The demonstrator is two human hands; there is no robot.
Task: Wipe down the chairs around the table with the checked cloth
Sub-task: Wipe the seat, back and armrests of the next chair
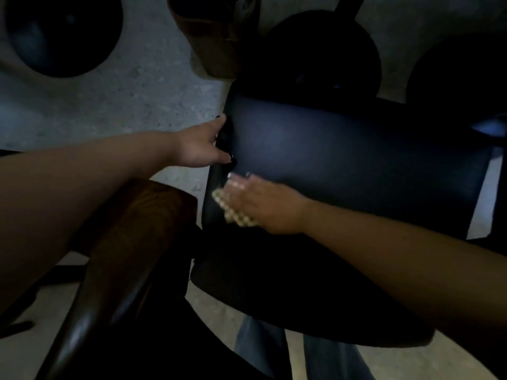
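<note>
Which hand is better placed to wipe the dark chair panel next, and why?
Probably the right hand: it presses the checked cloth onto the chair panel, while the left hand grips its edge.

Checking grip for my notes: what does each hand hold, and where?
Left hand grips the dark chair by its left edge; right hand holds the checked cloth bunched underneath.
</note>
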